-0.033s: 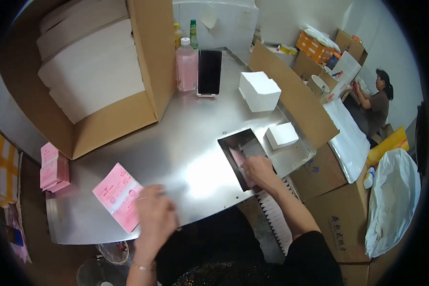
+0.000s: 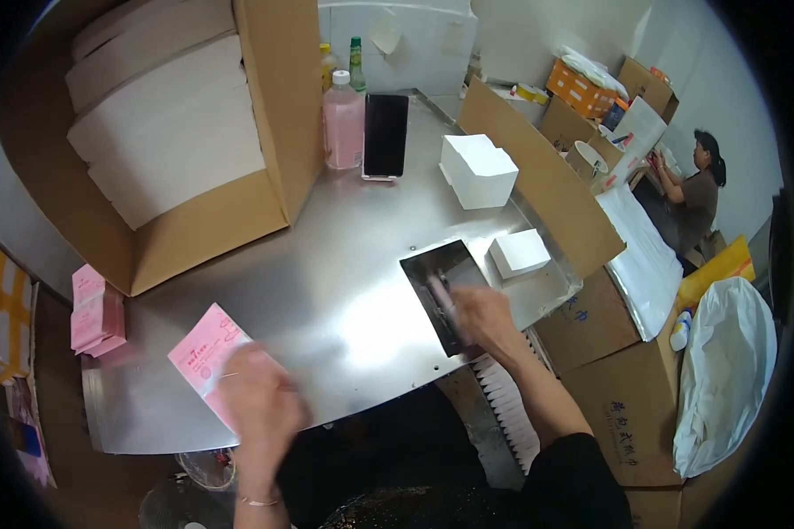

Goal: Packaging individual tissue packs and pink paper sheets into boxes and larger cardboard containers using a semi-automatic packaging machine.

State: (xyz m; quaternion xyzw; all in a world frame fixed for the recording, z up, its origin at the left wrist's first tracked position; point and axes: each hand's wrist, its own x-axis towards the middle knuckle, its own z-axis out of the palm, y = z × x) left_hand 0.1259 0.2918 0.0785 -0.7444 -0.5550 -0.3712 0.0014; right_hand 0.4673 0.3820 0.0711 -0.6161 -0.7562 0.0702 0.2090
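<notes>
My left hand (image 2: 260,392), smeared by motion, is over a pink printed packet (image 2: 205,339) lying flat on the metal table. Its fingers are too blurred to read, and the hand hides the lower right part of the packet. At the dark rectangular opening (image 2: 422,280) in the tabletop, my right hand (image 2: 483,317) is closed on a thin pink packet (image 2: 442,298), blurred and held on edge over the opening. More pink packets (image 2: 97,313) stand stacked at the table's left edge.
A large open carton (image 2: 273,123) with white paper stacks stands at the back left. Behind the opening are two white paper stacks (image 2: 478,172), a phone (image 2: 385,137) and a pink bottle (image 2: 343,123). A cardboard flap (image 2: 538,176) borders the right side. A person (image 2: 701,189) sits far right.
My left hand has shifted a little left over the pink packet, covering more of it. The packet in my right hand has moved slightly and is more blurred.
</notes>
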